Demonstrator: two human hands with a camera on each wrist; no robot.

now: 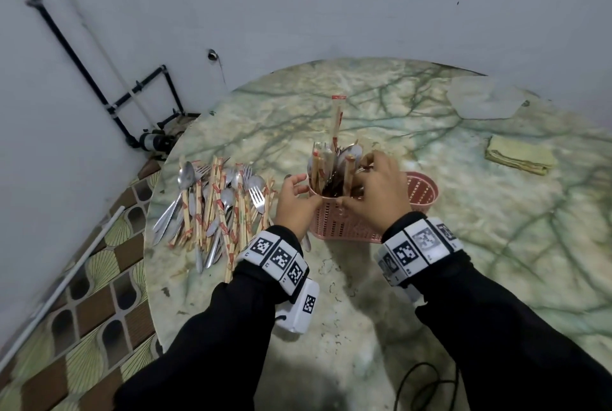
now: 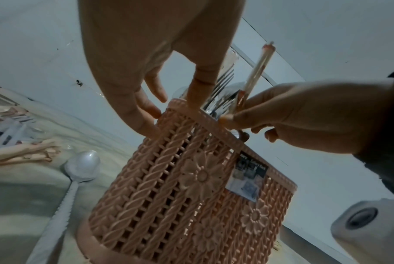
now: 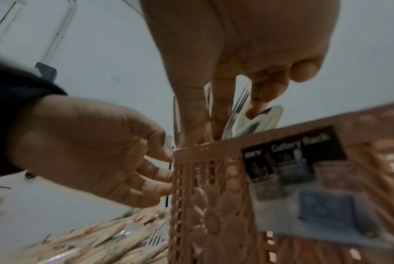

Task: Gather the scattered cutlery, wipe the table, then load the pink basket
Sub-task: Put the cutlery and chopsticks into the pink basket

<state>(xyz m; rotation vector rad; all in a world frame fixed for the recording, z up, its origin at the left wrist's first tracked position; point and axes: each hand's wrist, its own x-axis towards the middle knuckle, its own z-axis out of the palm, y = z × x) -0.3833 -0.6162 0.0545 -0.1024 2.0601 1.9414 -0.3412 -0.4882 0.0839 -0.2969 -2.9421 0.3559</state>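
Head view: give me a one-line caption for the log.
Both hands, left hand and right hand, at the pink basket, loading cutlery while a pile of cutlery waits on the table.

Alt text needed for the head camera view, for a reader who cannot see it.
Both hands work at a pink basket on a marble-patterned table: the left hand steadies its rim while the right hand reaches among upright cutlery inside. A pile of cutlery and wrapped chopsticks lies left; a folded cloth lies right.
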